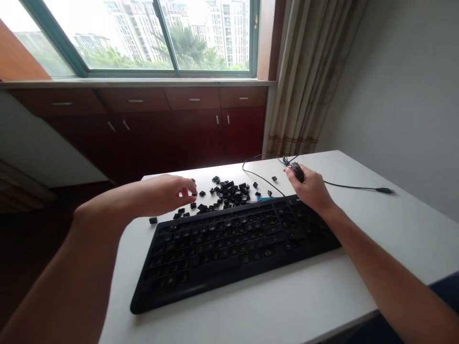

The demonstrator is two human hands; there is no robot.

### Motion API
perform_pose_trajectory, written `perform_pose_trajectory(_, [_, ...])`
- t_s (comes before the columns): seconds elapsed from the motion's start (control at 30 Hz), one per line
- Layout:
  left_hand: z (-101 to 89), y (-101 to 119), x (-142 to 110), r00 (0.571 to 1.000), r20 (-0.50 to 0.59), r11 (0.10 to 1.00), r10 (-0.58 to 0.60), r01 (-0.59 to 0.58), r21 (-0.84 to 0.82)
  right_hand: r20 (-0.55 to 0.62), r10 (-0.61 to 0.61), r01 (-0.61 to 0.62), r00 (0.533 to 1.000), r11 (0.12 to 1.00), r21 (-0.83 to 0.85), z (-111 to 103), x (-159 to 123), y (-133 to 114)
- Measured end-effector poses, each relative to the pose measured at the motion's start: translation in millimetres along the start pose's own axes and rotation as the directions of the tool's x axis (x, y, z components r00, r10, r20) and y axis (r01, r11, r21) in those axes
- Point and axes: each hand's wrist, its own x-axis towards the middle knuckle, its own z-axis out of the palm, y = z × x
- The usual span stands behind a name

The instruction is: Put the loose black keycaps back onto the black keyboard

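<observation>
A black keyboard (229, 243) with its keycaps removed lies across the white table (322, 296). Behind it sits a pile of loose black keycaps (229, 190). My left hand (163, 193) hovers over the left end of that pile, fingers curled down in a pinch on something I cannot make out. My right hand (310, 186) rests past the keyboard's far right corner, fingers closed around a small dark object (297, 171) beside the black cable (258, 174).
The cable runs right to a plug (385, 190) near the table's right edge. A small blue tool (266, 198) lies behind the keyboard. One stray keycap (153, 220) sits left. Dark wooden cabinets (161, 124), a window and a curtain (308, 76) stand behind.
</observation>
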Motion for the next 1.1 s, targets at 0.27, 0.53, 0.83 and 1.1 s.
perform_pose_trajectory(0.27, [5.9, -62.2, 6.8, 0.933, 0.240, 0.961, -0.267, 0.277, -0.007, 0.396, 0.119, -0.031, 0.910, 0.975, -0.221, 1.8, 72.0, 7.1])
perform_pose_trajectory(0.53, [18.2, -83.8, -1.8, 0.786, 0.468, 0.829, -0.404, 0.530, -0.176, 0.544, 0.214, -0.024, 0.811, 0.942, -0.334, 23.1, 89.6, 22.4])
perform_pose_trajectory(0.83, [8.2, -83.7, -4.0, 0.856, 0.412, 0.866, -0.311, 0.434, -0.248, 0.606, 0.217, 0.010, 0.765, 0.937, -0.348, 36.6, 95.4, 30.8])
perform_pose_trajectory(1.1, [19.8, -128.4, -5.5, 0.852, 0.248, 0.833, -0.460, 0.511, -0.210, 0.632, 0.190, 0.049, 0.751, 0.939, -0.341, 39.7, 98.3, 31.7])
